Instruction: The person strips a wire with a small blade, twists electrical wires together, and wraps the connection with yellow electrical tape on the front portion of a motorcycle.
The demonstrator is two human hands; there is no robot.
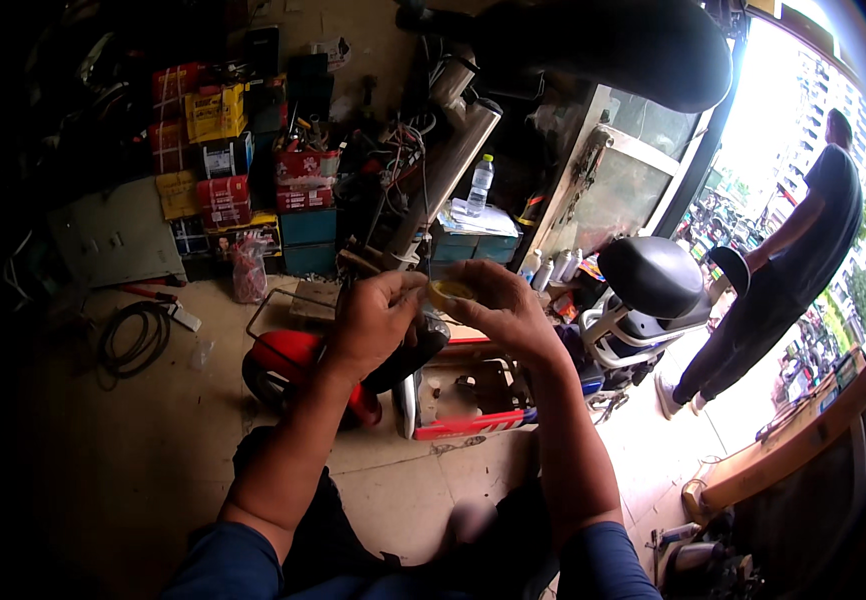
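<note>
A small yellowish roll of tape (450,291) sits in my right hand (501,303), with thumb and fingers closed round it. My left hand (377,318) is closed in a pinch just to the left of the roll. What its fingertips hold, if anything, is too small to make out. Both hands are raised above a red and white electric scooter body (458,432) whose compartment lies uncovered. Behind my left forearm shows a red rounded scooter part (286,358), partly hidden by the arm.
Stacked boxes (225,200) and a water bottle (479,185) stand beyond. Left on the floor lies a coiled black cable (134,338). A scooter with a black seat (650,277) is at the right, with a person (811,235) standing by the doorway. A wooden bench edge (793,445) juts in lower right.
</note>
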